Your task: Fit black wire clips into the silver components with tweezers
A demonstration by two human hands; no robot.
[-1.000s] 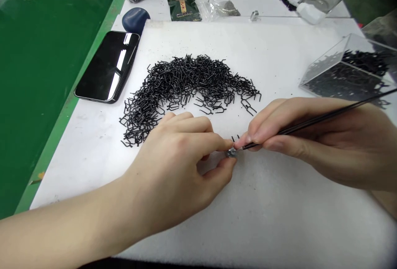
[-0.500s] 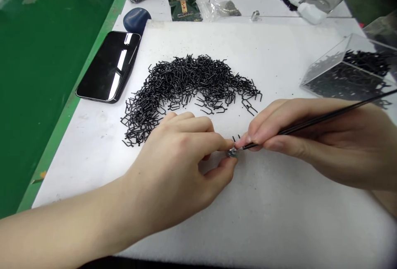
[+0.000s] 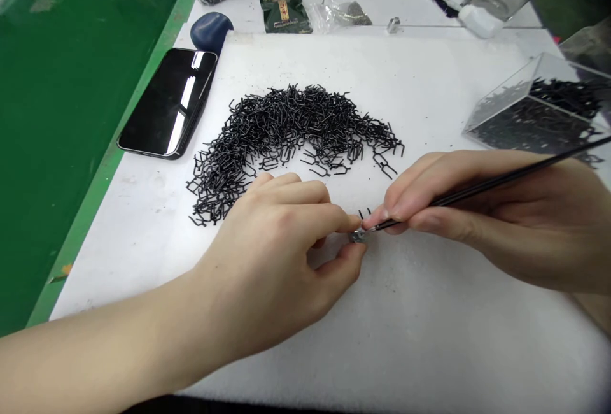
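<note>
My left hand (image 3: 277,255) pinches a small silvery metal part (image 3: 357,235) between thumb and forefinger, just above the white foam mat (image 3: 429,331). My right hand (image 3: 496,216) is closed on black tweezers (image 3: 477,190), whose tips meet the metal part. Two short black prongs (image 3: 364,213) stick up right behind the part. A curved heap of black bent wire clips (image 3: 286,134) lies on the mat beyond both hands.
A black phone (image 3: 169,102) lies at the mat's left edge, with a dark blue round object (image 3: 210,28) behind it. A clear box of black clips (image 3: 534,114) stands at the right. Bags and a green packet (image 3: 285,11) sit at the back. Green floor lies left.
</note>
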